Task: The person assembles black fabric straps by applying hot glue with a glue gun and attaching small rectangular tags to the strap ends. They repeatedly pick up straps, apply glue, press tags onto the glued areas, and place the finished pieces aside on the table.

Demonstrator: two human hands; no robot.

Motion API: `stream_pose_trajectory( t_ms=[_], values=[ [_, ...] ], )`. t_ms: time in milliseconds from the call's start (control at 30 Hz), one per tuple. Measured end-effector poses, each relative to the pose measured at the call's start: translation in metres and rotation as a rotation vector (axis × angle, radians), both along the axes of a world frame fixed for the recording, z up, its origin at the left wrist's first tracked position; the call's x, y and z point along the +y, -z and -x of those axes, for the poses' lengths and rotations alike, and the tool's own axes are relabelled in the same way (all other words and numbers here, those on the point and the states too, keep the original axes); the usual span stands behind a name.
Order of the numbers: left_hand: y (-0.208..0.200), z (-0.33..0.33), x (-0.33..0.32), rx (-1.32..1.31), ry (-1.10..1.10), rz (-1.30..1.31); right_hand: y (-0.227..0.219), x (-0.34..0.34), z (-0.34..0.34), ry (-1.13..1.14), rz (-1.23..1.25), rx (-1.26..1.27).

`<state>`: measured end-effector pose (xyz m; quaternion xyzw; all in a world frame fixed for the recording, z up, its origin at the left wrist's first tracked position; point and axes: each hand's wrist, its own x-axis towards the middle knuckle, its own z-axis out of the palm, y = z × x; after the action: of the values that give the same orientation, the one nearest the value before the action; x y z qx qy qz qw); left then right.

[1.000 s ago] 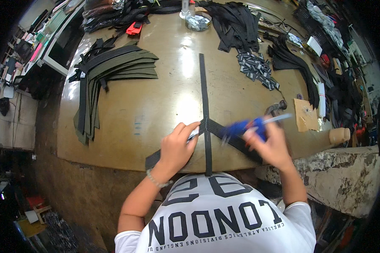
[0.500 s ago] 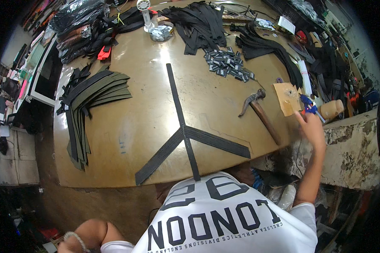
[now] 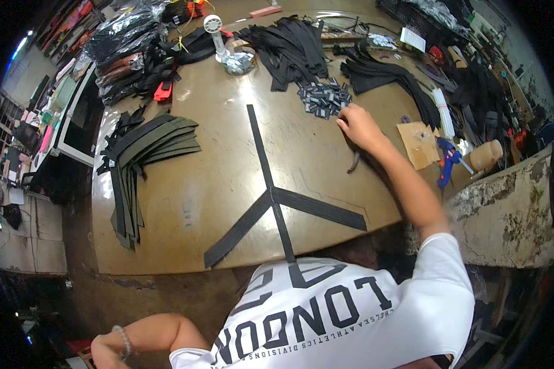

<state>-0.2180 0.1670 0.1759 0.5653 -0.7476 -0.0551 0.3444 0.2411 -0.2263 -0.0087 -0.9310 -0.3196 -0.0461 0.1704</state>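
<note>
My right hand (image 3: 359,128) reaches across the table to the near right edge of a pile of small black-and-grey rectangular tags (image 3: 324,98). Its fingers are curled together; whatever they hold, if anything, is hidden. Beneath that forearm lies a hammer (image 3: 353,162), mostly covered, with a bit of its claw showing. My left hand (image 3: 108,353) hangs low beside my body at the lower left, off the table, its fingers out of sight. In front of me black webbing straps (image 3: 319,209) lie joined in a three-armed shape, a long narrow strip (image 3: 258,141) running through the middle.
A blue glue gun (image 3: 449,161) lies by a cardboard piece (image 3: 417,145) at the right edge. Olive and black straps (image 3: 157,142) are stacked at left. Black strap bundles (image 3: 289,52), a small white fan (image 3: 215,34) and plastic-wrapped packs (image 3: 120,40) line the far side.
My right hand has moved from beside the glue gun, left and away from me, to the tag pile. The glue gun has shifted slightly. My forearm now covers most of the hammer.
</note>
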Motion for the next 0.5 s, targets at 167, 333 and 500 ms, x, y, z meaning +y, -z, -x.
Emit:
stream_pose_trajectory(
  t_ms=[167,333,500],
  values=[
    [0.047,-0.098,-0.047,0.783,-0.107,-0.12,0.017,0.006,-0.008,0.013,0.079,-0.12],
    [0.092,-0.13,-0.126,0.958,-0.483,-0.215,-0.004,0.0,-0.013,-0.103,-0.045,-0.315],
    [0.093,-0.141,-0.117,0.857,-0.61,-0.112,-0.054,-0.001,0.021,0.141,-0.552,-0.288]
  ],
)
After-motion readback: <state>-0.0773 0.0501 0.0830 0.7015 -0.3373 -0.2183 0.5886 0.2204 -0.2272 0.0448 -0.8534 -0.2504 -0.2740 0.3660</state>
